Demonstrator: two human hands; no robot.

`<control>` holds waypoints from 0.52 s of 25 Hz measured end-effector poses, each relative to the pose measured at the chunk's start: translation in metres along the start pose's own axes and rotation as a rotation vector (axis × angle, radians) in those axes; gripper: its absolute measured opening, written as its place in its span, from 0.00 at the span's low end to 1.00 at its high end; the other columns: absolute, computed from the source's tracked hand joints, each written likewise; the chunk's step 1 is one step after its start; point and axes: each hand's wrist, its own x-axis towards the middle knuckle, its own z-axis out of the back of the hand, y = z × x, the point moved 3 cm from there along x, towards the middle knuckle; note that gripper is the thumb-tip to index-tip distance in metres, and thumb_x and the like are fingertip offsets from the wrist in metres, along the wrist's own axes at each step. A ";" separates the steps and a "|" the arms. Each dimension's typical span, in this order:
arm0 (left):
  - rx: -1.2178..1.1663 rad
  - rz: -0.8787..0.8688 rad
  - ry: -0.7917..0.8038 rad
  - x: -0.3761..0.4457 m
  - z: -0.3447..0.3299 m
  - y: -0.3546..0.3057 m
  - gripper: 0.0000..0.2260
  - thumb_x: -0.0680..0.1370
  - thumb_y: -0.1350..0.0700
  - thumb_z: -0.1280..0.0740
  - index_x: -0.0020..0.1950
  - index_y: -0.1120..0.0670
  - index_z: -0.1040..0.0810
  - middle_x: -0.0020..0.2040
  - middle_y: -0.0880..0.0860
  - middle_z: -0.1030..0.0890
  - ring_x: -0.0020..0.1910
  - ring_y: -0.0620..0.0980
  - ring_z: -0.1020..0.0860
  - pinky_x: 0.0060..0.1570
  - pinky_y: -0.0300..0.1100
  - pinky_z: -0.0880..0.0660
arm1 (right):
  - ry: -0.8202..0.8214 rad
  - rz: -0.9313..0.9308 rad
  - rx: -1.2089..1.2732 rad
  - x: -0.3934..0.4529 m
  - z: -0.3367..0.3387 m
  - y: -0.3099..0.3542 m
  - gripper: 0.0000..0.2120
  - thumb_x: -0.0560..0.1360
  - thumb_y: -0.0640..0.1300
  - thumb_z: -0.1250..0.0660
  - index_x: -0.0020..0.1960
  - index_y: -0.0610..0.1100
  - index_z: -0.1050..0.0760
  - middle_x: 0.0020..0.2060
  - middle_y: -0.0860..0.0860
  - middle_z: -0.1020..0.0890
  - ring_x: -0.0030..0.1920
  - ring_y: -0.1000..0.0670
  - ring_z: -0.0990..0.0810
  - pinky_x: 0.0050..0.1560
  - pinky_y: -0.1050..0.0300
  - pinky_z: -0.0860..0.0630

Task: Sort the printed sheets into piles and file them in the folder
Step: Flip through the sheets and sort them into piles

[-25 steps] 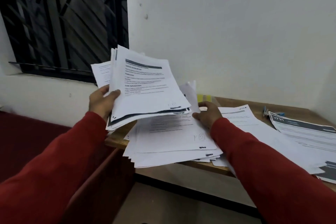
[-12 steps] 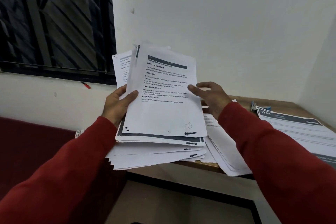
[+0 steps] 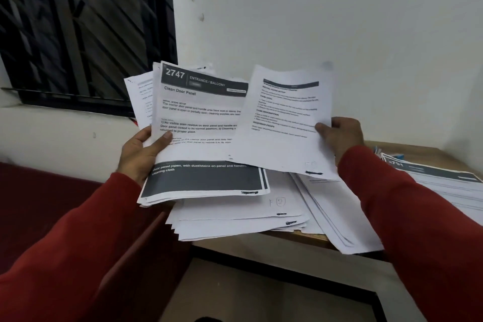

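Note:
My left hand (image 3: 142, 150) grips a stack of printed sheets (image 3: 201, 138) held up above the table's left end; the top page reads "2747 Clean Door Panel" and has a dark band at its foot. My right hand (image 3: 339, 136) pinches a single printed sheet (image 3: 285, 123) by its right edge, held beside and partly over the stack. Below both, a loose pile of sheets (image 3: 235, 219) overhangs the wooden table's front edge (image 3: 295, 236). No folder can be made out.
A second pile (image 3: 337, 217) fans toward the front right. A pile with dark-headed pages (image 3: 441, 180) lies at the table's right. A white wall stands behind, a barred window (image 3: 78, 29) at the left, and a dark red surface (image 3: 52, 191) below it.
My right hand has taken the top sheet off the held stack and drawn it to the right, uncovering the "2747" page. The left hand keeps hold of the stack.

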 end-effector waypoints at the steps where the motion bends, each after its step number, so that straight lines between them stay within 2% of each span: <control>1: 0.009 -0.009 -0.022 0.001 0.013 -0.005 0.09 0.77 0.63 0.30 0.54 0.52 0.20 0.40 0.44 0.14 0.37 0.41 0.16 0.38 0.33 0.20 | -0.002 0.005 -0.053 0.001 0.003 -0.002 0.06 0.72 0.43 0.27 0.43 0.40 0.18 0.38 0.46 0.19 0.42 0.46 0.21 0.49 0.52 0.23; 4: 0.008 -0.032 -0.065 0.003 0.044 -0.022 0.08 0.77 0.62 0.30 0.54 0.51 0.20 0.41 0.44 0.14 0.38 0.42 0.16 0.39 0.35 0.19 | 0.083 0.024 -0.244 -0.007 0.004 -0.008 0.05 0.74 0.41 0.29 0.47 0.39 0.18 0.40 0.44 0.19 0.44 0.45 0.21 0.47 0.56 0.26; 7: -0.015 -0.060 -0.080 0.004 0.059 -0.033 0.09 0.78 0.61 0.31 0.56 0.51 0.20 0.42 0.44 0.14 0.39 0.41 0.16 0.42 0.35 0.19 | 0.192 0.009 -0.203 -0.017 -0.014 -0.009 0.07 0.74 0.40 0.28 0.47 0.36 0.18 0.39 0.43 0.19 0.41 0.45 0.21 0.44 0.58 0.28; 10: -0.013 -0.037 -0.043 0.002 0.047 -0.031 0.09 0.77 0.60 0.29 0.56 0.51 0.19 0.48 0.46 0.14 0.42 0.43 0.15 0.43 0.37 0.18 | 0.371 0.010 -0.223 -0.038 -0.047 0.001 0.05 0.75 0.41 0.28 0.50 0.41 0.20 0.41 0.44 0.18 0.39 0.47 0.21 0.39 0.61 0.27; 13: 0.010 -0.018 0.035 -0.005 0.015 -0.018 0.09 0.77 0.61 0.29 0.56 0.52 0.19 0.45 0.46 0.13 0.41 0.44 0.15 0.41 0.36 0.19 | 0.449 0.071 -0.387 -0.049 -0.073 -0.005 0.10 0.73 0.43 0.27 0.52 0.41 0.18 0.47 0.43 0.16 0.46 0.45 0.18 0.44 0.59 0.26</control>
